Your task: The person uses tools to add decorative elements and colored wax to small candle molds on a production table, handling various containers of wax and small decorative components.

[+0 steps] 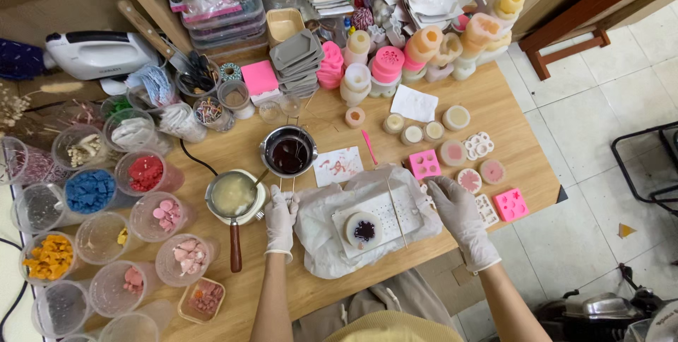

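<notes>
Both my hands wear white gloves. My left hand [281,216] grips the wire handle of a small steel pitcher [289,151] that holds dark red liquid. My right hand [454,204] rests with spread fingers on the right edge of a white block [395,209] wrapped in a thin plastic sheet [321,232]. On that block stands a round white mould [364,230] with a dark purple centre. A thin wooden stick [395,211] lies across the block beside it.
A steel saucepan [233,195] of pale liquid with a wooden handle sits left of my left hand. Clear cups of coloured pieces [90,190] fill the left side. Pink silicone moulds [424,164] and small filled round moulds [469,181] lie right. Stacked moulds crowd the back.
</notes>
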